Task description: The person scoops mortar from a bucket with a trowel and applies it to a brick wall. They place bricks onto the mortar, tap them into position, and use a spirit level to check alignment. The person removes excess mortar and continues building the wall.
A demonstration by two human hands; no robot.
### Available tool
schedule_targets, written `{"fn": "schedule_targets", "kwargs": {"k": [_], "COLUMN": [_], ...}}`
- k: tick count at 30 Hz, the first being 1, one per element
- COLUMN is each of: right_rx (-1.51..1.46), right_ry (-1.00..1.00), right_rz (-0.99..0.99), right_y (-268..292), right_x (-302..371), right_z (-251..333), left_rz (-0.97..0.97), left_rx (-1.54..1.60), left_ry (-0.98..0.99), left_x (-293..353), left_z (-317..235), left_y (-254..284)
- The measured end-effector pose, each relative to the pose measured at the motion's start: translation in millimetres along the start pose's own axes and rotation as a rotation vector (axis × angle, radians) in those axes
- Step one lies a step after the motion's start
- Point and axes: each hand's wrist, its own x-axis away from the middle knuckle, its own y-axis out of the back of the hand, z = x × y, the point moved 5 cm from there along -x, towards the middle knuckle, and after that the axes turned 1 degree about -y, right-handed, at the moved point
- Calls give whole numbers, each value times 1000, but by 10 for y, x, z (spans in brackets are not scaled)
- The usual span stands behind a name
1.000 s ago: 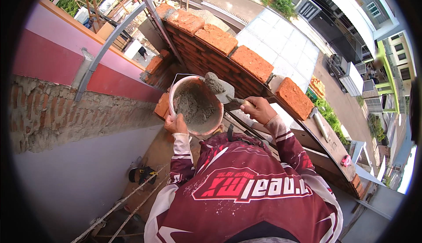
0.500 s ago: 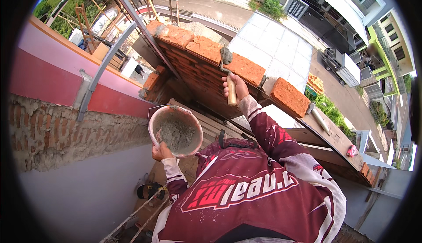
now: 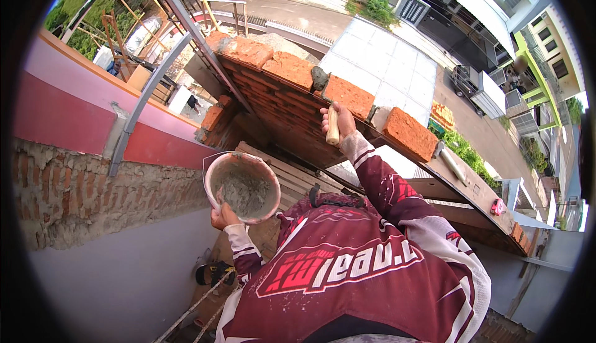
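My right hand is closed round the wooden handle of a trowel, beside the top of a brick wall. The trowel's blade is hidden from view. Just beyond the hand, a lump of grey mortar fills the joint between two orange bricks, the left one and the right one. Lower left, my left hand grips the near rim of a whitish bucket, tilted toward me. Wet grey mortar lies inside it.
Another brick sits farther right along the wall. Past it lie a pale-handled tool and a pink tape measure. A metal post rises at the wall's left end. Wooden planks lie below; a street drops away beyond.
The mortar on the trowel blade is now in the joint between the bricks. My right hand has moved slightly down and right with the trowel; the bucket has shifted a little left.
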Motion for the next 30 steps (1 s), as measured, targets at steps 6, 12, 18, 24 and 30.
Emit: {"fn": "schedule_targets", "kwargs": {"k": [6, 12, 18, 24, 30], "right_rx": [-68, -84, 70, 187, -150], "right_ry": [-17, 29, 73, 64, 123], "right_rz": [9, 24, -38, 0, -83], "right_y": [-90, -147, -336, -446, -390], "right_x": [-141, 32, 236, -191, -222], "right_z": [-128, -74, 30, 50, -205], "left_rz": [5, 33, 15, 31, 12], "left_rx": [-6, -31, -44, -78, 66], "left_ry": [94, 73, 89, 78, 89], "left_x": [3, 33, -52, -35, -95], "left_z": [40, 14, 214, 178, 325], "left_y": [-51, -109, -31, -71, 3]}}
